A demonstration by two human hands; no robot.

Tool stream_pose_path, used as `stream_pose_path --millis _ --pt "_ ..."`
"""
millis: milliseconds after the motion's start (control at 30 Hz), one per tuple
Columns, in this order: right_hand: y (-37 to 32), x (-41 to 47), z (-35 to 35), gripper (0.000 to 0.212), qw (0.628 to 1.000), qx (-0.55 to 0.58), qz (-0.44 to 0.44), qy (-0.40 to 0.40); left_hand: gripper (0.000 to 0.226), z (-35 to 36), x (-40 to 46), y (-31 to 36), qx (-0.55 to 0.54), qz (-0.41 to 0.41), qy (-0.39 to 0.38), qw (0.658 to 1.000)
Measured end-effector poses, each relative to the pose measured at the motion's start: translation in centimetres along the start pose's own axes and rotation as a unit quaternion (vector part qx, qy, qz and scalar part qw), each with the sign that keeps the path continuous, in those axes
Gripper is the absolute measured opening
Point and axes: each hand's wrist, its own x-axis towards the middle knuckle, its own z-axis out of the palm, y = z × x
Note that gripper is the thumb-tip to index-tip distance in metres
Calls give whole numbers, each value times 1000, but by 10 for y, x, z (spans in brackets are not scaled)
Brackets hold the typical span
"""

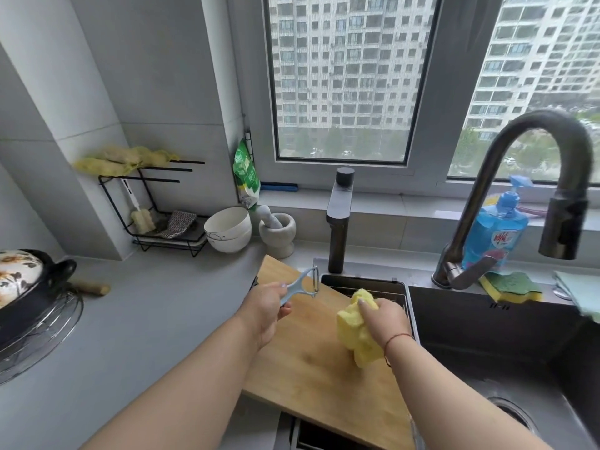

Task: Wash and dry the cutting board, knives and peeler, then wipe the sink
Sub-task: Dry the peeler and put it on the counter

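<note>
Your right grip (386,318) is closed around a yellow cloth (355,332), which hangs just below and left of it over the cutting board (311,368). The board lies under both grips, bridging tabletop (146,319) and sink (487,336). Your left grip (268,311) pinches the handle of the pale blue peeler (303,282), blade upward beyond it. Farther right of the right grip stands the faucet (519,190).

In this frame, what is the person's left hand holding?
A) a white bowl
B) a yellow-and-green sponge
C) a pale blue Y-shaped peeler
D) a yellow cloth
C: the left hand grips the handle of the pale blue Y-shaped peeler above the wooden cutting board, while the right hand holds the yellow cloth.
</note>
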Motion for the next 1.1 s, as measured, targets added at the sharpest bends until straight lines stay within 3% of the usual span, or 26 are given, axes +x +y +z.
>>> stream_pose_path --millis 133,233,300,367,467,600,767,967,1100 --pt "1 -1 8 38 992 -92 16 -89 28 1 1 -3 16 12 1 1000" --pt "-13 -4 10 48 995 -101 2 -14 24 -1 3 -4 46 22 3 999" --pt "-32 -6 8 48 998 -16 -61 22 25 -5 4 -2 95 30 6 995" --pt "-54 -10 6 45 987 51 -150 -7 29 -8 6 0 150 43 8 988" --pt "-79 -16 9 48 963 20 -261 -65 36 -11 6 8 175 71 -1 982" --pt "-94 -10 20 42 942 -19 -307 -131 53 -16 5 21 193 112 -2 975" --pt "-117 -3 29 21 931 1 -336 -143 57 -26 4 37 149 154 38 976" --pt "-155 -3 43 15 922 74 -356 -137 33 -40 12 52 70 166 112 977" --pt "-186 -4 61 20 925 96 -348 -119 3 -58 16 62 117 194 173 958"
